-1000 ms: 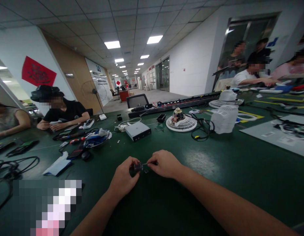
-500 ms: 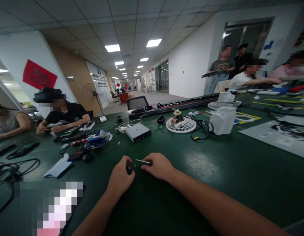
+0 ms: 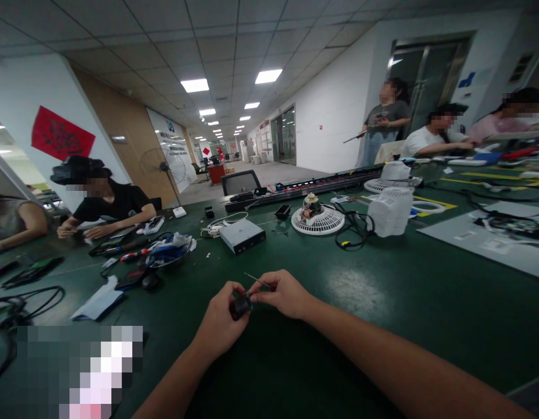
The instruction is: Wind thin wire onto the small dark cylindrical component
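Note:
My left hand (image 3: 223, 323) is closed around a small black cylindrical part (image 3: 241, 307), its rounded end facing right. What the part belongs to cannot be made out. Beside it, my right hand (image 3: 291, 295) grips a slim screwdriver (image 3: 257, 280), whose thin metal shaft points up and to the left, above the part. The handle is hidden in the palm. The right fingertips are at the right side of the black part, touching or nearly so. Both hands are just above the green table (image 3: 269, 372).
Ahead lie a silver disc drive (image 3: 243, 235), a small black tray (image 3: 283, 212) and a white fan grille with motor (image 3: 318, 220). A white housing (image 3: 390, 212) stands right of them. Cables, a blue cloth (image 3: 98, 299) and tools lie left. Other people sit around the table.
My hands have come together. The black part has turned and moved slightly right and down, and the screwdriver's shaft now slants more steeply up. The camera view has shifted slightly.

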`<state>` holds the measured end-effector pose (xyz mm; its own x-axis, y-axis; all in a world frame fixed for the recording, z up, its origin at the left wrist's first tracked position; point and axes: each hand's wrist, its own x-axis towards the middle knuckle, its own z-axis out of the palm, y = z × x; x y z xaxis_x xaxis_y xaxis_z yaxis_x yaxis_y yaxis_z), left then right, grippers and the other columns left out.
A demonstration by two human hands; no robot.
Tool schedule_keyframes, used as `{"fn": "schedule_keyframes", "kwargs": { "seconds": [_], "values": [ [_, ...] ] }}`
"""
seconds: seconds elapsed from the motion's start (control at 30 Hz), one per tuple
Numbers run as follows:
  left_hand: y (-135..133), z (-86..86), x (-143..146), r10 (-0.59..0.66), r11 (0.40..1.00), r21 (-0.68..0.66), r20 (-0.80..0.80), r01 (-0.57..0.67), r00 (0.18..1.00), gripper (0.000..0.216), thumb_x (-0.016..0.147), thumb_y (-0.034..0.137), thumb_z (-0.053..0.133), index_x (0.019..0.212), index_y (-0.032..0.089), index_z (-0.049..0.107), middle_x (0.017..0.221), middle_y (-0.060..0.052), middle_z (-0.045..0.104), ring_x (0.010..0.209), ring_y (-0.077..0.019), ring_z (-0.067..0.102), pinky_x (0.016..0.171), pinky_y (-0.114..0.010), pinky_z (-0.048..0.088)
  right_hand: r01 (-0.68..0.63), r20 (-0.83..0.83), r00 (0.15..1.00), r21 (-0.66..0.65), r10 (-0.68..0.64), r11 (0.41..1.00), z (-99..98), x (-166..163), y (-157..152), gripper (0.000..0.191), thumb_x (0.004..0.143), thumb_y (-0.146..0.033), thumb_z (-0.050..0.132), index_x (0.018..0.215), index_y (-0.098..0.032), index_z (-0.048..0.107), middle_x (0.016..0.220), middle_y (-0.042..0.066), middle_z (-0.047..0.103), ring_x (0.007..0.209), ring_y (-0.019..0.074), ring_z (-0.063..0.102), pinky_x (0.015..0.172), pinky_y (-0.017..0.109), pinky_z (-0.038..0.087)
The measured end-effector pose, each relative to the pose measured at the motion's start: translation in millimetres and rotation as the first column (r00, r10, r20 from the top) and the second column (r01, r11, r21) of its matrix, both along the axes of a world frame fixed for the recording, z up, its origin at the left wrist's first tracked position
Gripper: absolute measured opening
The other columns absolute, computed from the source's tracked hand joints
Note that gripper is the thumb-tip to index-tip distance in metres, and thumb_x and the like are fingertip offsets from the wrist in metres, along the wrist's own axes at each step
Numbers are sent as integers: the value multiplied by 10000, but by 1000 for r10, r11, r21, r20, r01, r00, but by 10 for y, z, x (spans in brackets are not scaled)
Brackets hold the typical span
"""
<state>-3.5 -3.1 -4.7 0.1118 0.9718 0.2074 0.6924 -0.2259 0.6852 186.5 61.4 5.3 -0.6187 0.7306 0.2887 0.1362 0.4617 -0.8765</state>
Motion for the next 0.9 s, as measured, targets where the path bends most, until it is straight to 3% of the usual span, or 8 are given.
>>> {"fn": "schedule_keyframes", "kwargs": {
  "seconds": [0.23, 0.43, 0.6, 0.67, 0.77, 0.9],
  "values": [
    [-46, 39, 46, -44, 998, 53, 109, 38, 993, 335, 785, 248, 660, 1052, 216, 461, 926, -24, 693, 822, -194, 688, 707, -311, 516, 22, 4, 1000, 173, -23, 985, 34, -28, -86, 117, 778, -273, 722, 832, -177, 761, 786, 17, 679, 636, 110, 536, 580, 232, 389],
    [-35, 20, 33, -15, 992, 123, 168, -6, 986, 326, 765, 219, 682, 1019, 214, 478, 1021, -46, 676, 930, -210, 688, 785, -342, 537, 160, -9, 987, 44, -160, 986, 9, -23, -26, 207, 701, -241, 788, 900, -186, 763, 670, -21, 643, 551, 98, 461, 524, 232, 353],
    [-29, -2, 36, -46, 987, 162, 163, 19, 986, 306, 758, 190, 686, 994, 212, 492, 987, -34, 661, 896, -191, 679, 783, -332, 538, 52, -85, 996, 193, -36, 980, -20, -13, -10, 104, 749, -203, 756, 848, -224, 782, 839, 5, 644, 751, 127, 589, 668, 244, 437],
    [-28, -5, 37, -63, 982, 185, 144, 36, 988, 296, 759, 177, 684, 986, 213, 498, 963, -20, 654, 872, -177, 671, 780, -320, 531, 25, -70, 997, 207, -10, 978, -27, -22, -18, 94, 753, -197, 750, 836, -227, 781, 828, 2, 633, 755, 128, 595, 682, 246, 444],
    [-37, 6, 32, -93, 977, 199, 69, 78, 993, 288, 755, 150, 682, 982, 217, 518, 943, -6, 648, 854, -162, 651, 771, -298, 516, 70, 23, 997, 182, -75, 981, -37, -35, -16, 61, 711, -206, 774, 770, -214, 765, 791, -5, 635, 709, 127, 576, 641, 248, 422],
    [-72, 84, 32, -124, 970, 189, -151, 152, 981, 225, 789, 100, 618, 959, 224, 539, 910, 6, 643, 801, -145, 622, 721, -268, 489, 125, 131, 983, 24, -127, 992, -72, -28, 27, 219, 633, -282, 817, 797, -179, 716, 740, -18, 662, 677, 133, 556, 611, 251, 399]
  ]
}}
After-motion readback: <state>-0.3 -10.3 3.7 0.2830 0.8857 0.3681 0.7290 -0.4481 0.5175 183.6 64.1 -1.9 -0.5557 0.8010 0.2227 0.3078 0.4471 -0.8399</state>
